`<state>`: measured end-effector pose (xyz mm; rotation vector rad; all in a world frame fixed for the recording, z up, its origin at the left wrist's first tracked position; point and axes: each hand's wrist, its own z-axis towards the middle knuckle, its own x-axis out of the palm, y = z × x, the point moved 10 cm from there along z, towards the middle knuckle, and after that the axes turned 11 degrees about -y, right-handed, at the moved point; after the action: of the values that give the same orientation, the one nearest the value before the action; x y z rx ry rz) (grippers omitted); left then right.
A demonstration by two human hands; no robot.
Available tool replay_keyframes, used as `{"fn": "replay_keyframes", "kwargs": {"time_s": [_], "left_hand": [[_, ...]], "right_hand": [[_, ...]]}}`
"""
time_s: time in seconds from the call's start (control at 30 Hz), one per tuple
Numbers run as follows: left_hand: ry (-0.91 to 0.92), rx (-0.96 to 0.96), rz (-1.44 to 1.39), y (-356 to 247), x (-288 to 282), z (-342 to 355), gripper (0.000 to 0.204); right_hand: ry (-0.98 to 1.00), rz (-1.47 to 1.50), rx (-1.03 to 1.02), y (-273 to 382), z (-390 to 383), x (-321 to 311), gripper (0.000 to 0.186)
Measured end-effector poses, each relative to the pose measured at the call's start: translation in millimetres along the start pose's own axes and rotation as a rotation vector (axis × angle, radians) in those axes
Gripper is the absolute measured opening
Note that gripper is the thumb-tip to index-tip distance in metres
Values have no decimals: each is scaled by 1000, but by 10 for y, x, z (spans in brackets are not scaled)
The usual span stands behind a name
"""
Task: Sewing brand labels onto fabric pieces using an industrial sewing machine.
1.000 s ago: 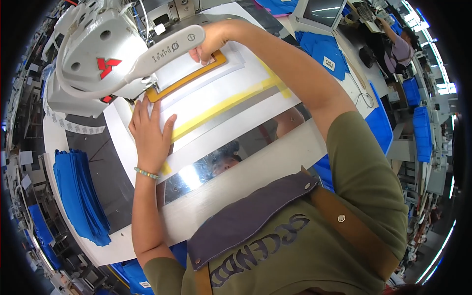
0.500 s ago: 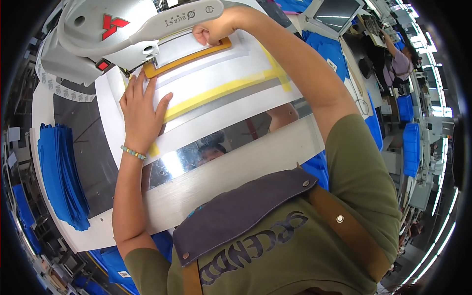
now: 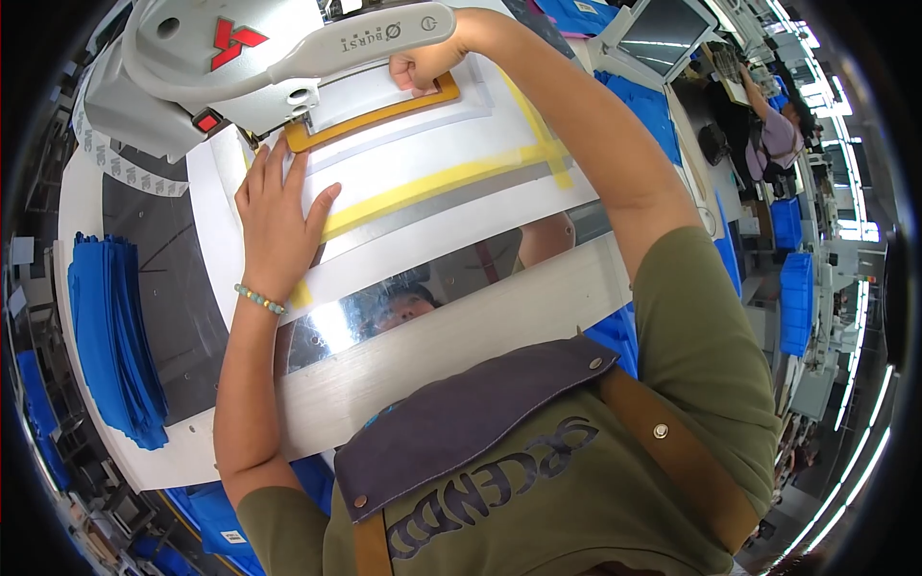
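Observation:
My left hand (image 3: 277,221) rests open on a white sheet (image 3: 403,232), fingers spread, fingertips at the near-left corner of an orange rectangular frame (image 3: 370,122). My right hand (image 3: 423,58) is curled at the frame's right end, partly behind a pale grey handle; whatever its fingers hold is too hidden to name. The white machine head (image 3: 187,67) with a red emblem overhangs the frame's left end. A pale panel lies inside the frame. Yellow tape strips (image 3: 432,184) run along the sheet below it.
A stack of blue fabric (image 3: 110,341) lies left on the table, more (image 3: 634,96) at right beside a grey-framed screen (image 3: 653,38). A shiny metal strip (image 3: 365,315) borders the table's front edge (image 3: 480,350). Blue bins (image 3: 795,302) stand right, where a co-worker (image 3: 773,144) works.
My right fingers have curled tighter at the frame's end. My left hand keeps its place at the corner. Table, machine and hands appear higher in the picture than a second ago.

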<state>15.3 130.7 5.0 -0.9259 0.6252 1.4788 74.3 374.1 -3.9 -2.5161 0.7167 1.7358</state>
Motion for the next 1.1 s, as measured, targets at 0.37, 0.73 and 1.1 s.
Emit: {"fn": "replay_keyframes", "kwargs": {"time_s": [0.37, 0.73, 1.1], "left_hand": [[22, 3, 4, -12, 13, -3, 63], [8, 3, -8, -22, -4, 4, 64], [-20, -17, -15, -22, -25, -6, 62]], "right_hand": [[-31, -301, 76, 176, 30, -60, 26], [-47, -451, 139, 373, -101, -172, 25], [-211, -449, 131, 359, -276, -62, 34]]}}
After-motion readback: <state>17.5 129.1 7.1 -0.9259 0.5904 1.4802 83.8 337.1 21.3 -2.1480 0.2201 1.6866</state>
